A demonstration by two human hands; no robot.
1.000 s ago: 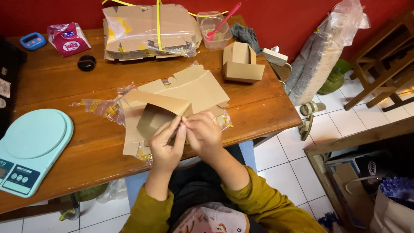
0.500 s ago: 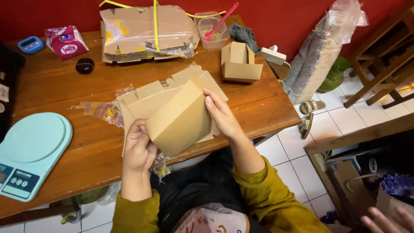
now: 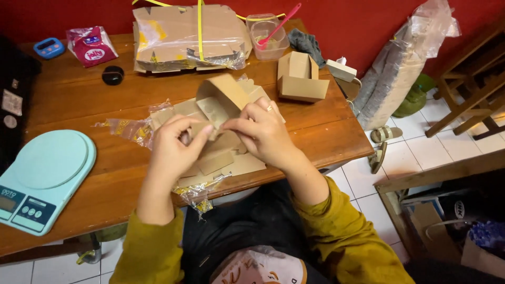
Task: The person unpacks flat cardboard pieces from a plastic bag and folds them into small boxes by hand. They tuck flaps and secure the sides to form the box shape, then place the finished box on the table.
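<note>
Warm, moderately bright indoor light from above. Soft sheen along the wooden bench (image 3: 79, 105) toward ten o'clock; glare on the plastic wrap (image 3: 400, 63) at two o'clock. Short, soft shadows beneath the hands (image 3: 221, 137). Slight motion blur at the fingers. Mild wide-angle bending at edges; dim at four o'clock.

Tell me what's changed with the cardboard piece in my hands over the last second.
The cardboard box blank has been turned, from its broad side facing you half a second ago to an open curved flap on top. Both hands keep hold of it: the left hand has come back up to its near edge, opposite the right hand. The folded box, scale and table are unchanged.
</note>
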